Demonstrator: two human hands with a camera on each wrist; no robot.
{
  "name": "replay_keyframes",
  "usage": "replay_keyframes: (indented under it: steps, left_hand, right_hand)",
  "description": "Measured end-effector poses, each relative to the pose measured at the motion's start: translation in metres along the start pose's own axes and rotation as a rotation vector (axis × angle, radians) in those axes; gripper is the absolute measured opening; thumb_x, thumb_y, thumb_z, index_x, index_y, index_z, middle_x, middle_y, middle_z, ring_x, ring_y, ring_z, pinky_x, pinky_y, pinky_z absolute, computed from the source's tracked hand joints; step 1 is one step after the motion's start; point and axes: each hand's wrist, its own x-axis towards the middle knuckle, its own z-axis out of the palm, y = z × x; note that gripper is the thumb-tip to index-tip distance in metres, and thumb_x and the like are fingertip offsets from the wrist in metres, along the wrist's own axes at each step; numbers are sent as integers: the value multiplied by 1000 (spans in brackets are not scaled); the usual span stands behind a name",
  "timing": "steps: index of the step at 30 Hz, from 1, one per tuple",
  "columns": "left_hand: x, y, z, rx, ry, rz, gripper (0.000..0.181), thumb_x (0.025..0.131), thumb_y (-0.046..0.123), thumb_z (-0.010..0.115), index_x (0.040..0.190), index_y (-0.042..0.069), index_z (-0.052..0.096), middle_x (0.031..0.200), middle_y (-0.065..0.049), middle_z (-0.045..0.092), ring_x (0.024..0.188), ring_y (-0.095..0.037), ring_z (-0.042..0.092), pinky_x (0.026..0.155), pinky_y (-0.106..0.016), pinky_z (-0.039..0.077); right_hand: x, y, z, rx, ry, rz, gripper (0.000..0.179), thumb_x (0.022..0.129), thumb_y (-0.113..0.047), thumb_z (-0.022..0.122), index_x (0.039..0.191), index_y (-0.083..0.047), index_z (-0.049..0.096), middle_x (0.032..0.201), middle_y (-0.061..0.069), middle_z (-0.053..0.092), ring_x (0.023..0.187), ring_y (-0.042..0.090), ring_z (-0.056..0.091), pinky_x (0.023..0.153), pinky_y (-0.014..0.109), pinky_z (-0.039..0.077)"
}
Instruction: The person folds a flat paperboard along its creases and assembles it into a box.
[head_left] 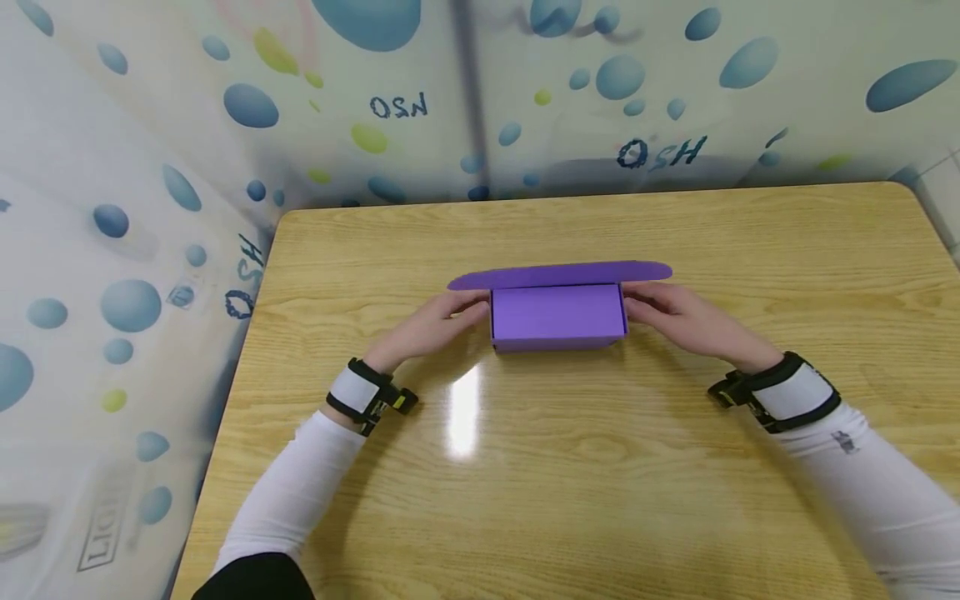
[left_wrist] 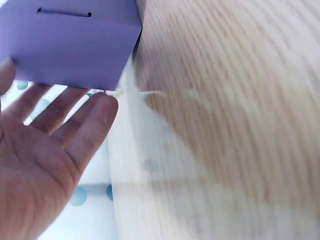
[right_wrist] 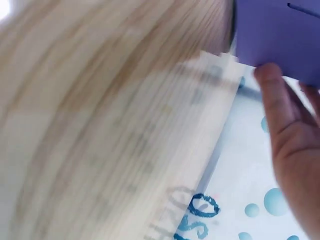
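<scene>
A purple cardboard box point(head_left: 558, 312) sits on the table, its long purple lid flap point(head_left: 562, 274) raised along the far side. At the box's left end is my left hand point(head_left: 435, 325), the thumb close to the end wall and the fingers reaching toward the lid. My right hand point(head_left: 675, 317) mirrors it at the right end. In the left wrist view the nearly straight fingers point(left_wrist: 95, 122) meet the lower edge of a slotted purple panel point(left_wrist: 70, 45). The right wrist view has a fingertip point(right_wrist: 270, 72) at the edge of a similar panel point(right_wrist: 280, 37); part of that hand is out of frame.
The wood-grain table point(head_left: 570, 475) runs on all sides of the box. A white curtain point(head_left: 420, 158) with blue and green dots hangs beyond its far edge and along the left. Both wrists wear strapped cameras point(head_left: 367, 396) over white sleeves point(head_left: 300, 475).
</scene>
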Motion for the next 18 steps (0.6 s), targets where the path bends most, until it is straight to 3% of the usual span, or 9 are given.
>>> replay_keyframes:
  steps: [5, 9, 14, 18]
  left_hand:
    - [4, -2, 2, -87, 61, -39, 49, 113, 25, 44, 153, -2, 45, 145, -19, 55, 114, -27, 64, 98, -39, 52]
    - [0, -3, 2, -180, 109, -29, 47, 111, 24, 48, 150, -3, 47, 149, -18, 53, 123, -30, 61, 98, -38, 54]
    - [-16, -1, 0, -275, 236, -14, 54, 109, 23, 55, 157, 5, 39, 156, -13, 47, 139, -30, 49, 107, -45, 47]
    - [-23, 8, -1, -263, 396, 66, 60, 107, 17, 58, 161, 7, 33, 160, -11, 41, 143, -30, 44, 108, -53, 45]
  right_hand:
    - [3, -3, 3, 72, 24, 63, 47, 112, -13, 44, 151, 14, 39, 143, 33, 52, 122, 30, 62, 90, 14, 50]
    - [1, -5, 6, 64, 61, 82, 48, 110, -13, 50, 149, 14, 40, 145, 33, 50, 129, 42, 55, 91, 9, 46]
    - [-14, -7, 7, 100, 187, 85, 53, 105, -11, 61, 152, 4, 42, 150, 26, 47, 138, 41, 47, 93, 7, 43]
    - [-25, -17, 4, 90, 349, 50, 63, 101, -8, 67, 157, -5, 40, 153, 20, 46, 137, 18, 48, 95, 9, 44]
